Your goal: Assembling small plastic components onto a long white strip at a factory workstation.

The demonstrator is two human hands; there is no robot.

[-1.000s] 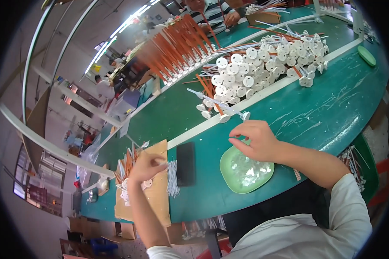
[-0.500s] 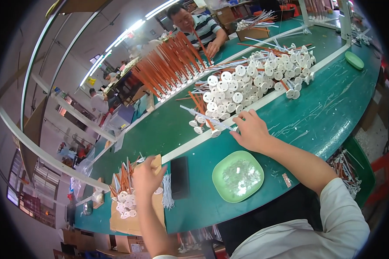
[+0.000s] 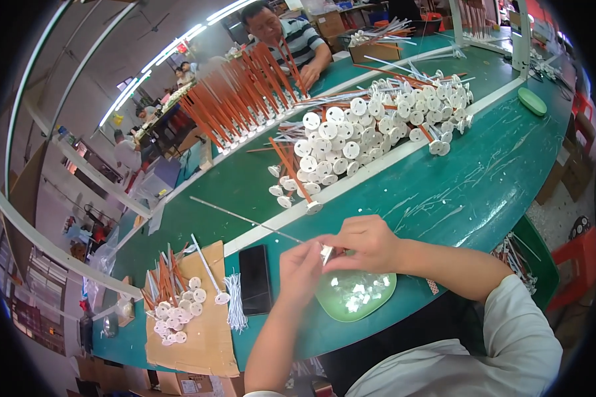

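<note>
In front of me, both hands meet above the rim of a green dish (image 3: pixel 354 311) that holds small clear-white bits. My left hand (image 3: pixel 300 268) is closed round the base of a thin grey stem (image 3: pixel 245 220), which points away to the far left. A white disc (image 3: pixel 326 254) at the stem's near end shows between the hands. My right hand (image 3: pixel 367 245) pinches at this disc; its fingertips partly hide it. To the left, a similar stemmed disc (image 3: pixel 222 298) lies on cardboard (image 3: pixel 208 331), beside a small pile of discs with orange and grey stems (image 3: pixel 179 311).
A black phone (image 3: pixel 255 279) and a bundle of white strings (image 3: pixel 235 304) lie left of the dish. Beyond a white rail (image 3: pixel 371 169) is a large heap of stemmed white discs (image 3: pixel 351 139). Orange stems stand in rows (image 3: pixel 245 99) before a co-worker (image 3: pixel 304 46).
My left hand has left the cardboard, and my right hand has drawn back from the heap's edge with the grey-stemmed disc. Both now meet at it. A stemmed disc shows on the cardboard.
</note>
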